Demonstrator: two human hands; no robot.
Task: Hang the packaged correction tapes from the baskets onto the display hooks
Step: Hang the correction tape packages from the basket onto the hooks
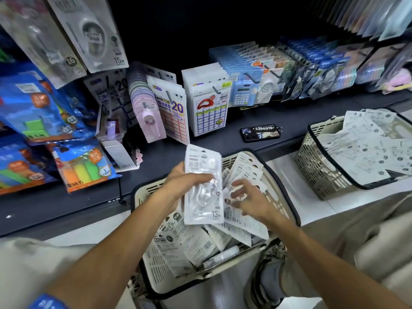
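My left hand (pixel 178 186) grips a small stack of white packaged correction tapes (pixel 204 197), held upright over the near basket (pixel 142 192). That cream basket with a black rim holds several more white packs (pixel 189 244). My right hand (pixel 249 197) is blurred and reaches down among the packs at the basket's right side with fingers spread; whether it holds one I cannot tell. A second basket (pixel 312 152) full of the same packs stands at the right. Display hooks (pixel 216 89) with hanging goods line the dark shelf behind.
A phone with a number tag (pixel 259 132) lies on the dark shelf ledge. Blue sticky-note packs (pixel 84 166) hang at the left, sticker sheets (pixel 209 112) and a calculator pack (pixel 243 92) in the middle. My knees and a shoe (pixel 267 284) are below the basket.
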